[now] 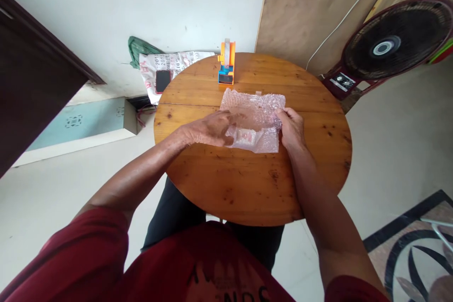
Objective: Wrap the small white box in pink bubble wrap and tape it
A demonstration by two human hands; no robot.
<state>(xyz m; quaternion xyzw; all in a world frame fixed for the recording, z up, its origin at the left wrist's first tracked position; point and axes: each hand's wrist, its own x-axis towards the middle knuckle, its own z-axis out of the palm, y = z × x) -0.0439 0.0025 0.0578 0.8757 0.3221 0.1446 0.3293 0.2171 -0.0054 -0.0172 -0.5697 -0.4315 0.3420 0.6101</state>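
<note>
A sheet of clear bubble wrap [255, 106] lies on the round wooden table [247, 184], its near edge folded up over a small pinkish object [246, 137] that shows through the plastic. My left hand [212, 128] lies on the left side of the fold, fingers curled and pressing on the wrap. My right hand [292, 127] grips the wrap's right edge with closed fingers. An orange and blue tape dispenser [226, 63] stands at the table's far edge, beyond the wrap.
A dark floor fan [396, 47] stands at the right beside a wooden panel. Behind the table a phone [163, 80] lies on a printed white sack [177, 63]. A dark door fills the left side. My legs are under the table.
</note>
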